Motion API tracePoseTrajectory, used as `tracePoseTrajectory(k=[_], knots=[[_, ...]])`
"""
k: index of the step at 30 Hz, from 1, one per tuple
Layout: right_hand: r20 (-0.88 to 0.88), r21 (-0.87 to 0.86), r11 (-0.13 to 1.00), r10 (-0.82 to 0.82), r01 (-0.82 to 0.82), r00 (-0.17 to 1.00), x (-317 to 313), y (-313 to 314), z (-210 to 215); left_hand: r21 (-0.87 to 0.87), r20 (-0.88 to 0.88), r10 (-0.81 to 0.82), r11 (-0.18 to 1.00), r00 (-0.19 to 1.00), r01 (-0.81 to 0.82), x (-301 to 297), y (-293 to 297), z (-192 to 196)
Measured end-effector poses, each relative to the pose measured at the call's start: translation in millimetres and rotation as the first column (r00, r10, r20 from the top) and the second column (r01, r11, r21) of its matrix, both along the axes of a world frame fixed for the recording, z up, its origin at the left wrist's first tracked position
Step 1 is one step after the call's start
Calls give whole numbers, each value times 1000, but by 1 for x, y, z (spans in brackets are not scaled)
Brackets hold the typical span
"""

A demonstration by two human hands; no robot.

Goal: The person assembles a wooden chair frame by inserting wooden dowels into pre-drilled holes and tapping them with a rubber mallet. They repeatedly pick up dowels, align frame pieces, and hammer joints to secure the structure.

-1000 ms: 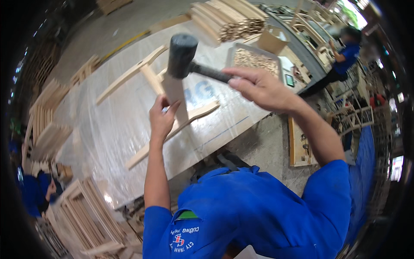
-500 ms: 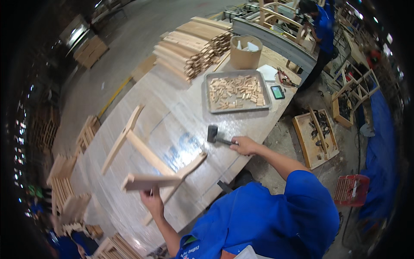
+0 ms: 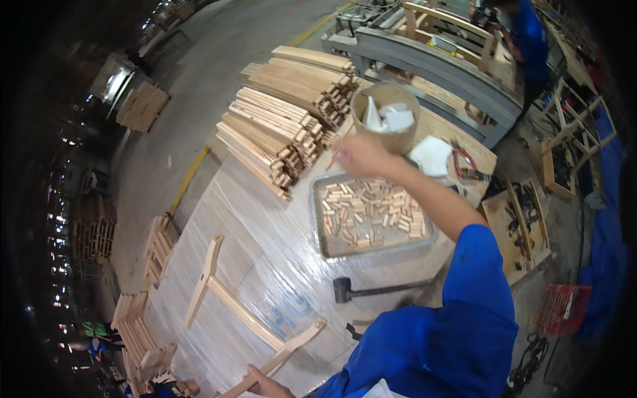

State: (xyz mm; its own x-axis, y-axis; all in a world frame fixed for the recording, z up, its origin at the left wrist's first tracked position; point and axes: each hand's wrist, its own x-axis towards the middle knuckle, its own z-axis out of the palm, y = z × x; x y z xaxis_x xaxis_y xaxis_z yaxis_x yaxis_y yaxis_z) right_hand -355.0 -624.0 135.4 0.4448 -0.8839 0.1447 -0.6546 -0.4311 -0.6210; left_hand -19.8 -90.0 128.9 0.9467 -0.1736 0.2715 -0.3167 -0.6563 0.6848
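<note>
My left hand [image 3: 267, 385], at the lower edge, has its fingers closed on a curved wooden piece [image 3: 306, 336] of a light wooden frame. The frame's long rail [image 3: 245, 310] runs away from it to a second, bent piece [image 3: 207, 272]. My right hand [image 3: 363, 156] reaches out above the far rim of a grey tray [image 3: 318, 232], beside a round tub [image 3: 398, 142]. Its fingers pinch a thin wooden stick [image 3: 330, 163]. A black-headed mallet [image 3: 342, 290] lies on the table in front of the tray.
Short wooden dowels [image 3: 358, 205] fill the tray. Stacked wooden slats [image 3: 285, 119] stand at the far left of it. Right of the tub lie a white sheet [image 3: 431, 156] and red-handled pliers [image 3: 464, 159]. Beyond a grey bench [image 3: 431, 73] a person in blue [image 3: 527, 40] works.
My right hand has let go of the mallet, which now lies on the table, and has reached forward to the stick by the tub. The view has shifted, putting my left hand lower.
</note>
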Motion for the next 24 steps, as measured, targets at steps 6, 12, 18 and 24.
tracePoseTrajectory(k=[6,12,18,24], knots=[[-30,-173,879,-456,445,889,1,-229,25,-122,-231,143,977,962,-175,15,-18,-4],[-346,-72,829,-542,554,766,11,-314,-11,-25,-202,229,971,952,-239,13,-30,2],[-338,-205,877,-481,436,809,15,-318,-19,-49,-211,263,959,941,-279,13,-25,-3],[776,566,813,-470,-136,420,-4,-297,12,-114,-207,196,968,959,-222,22,-15,-21]])
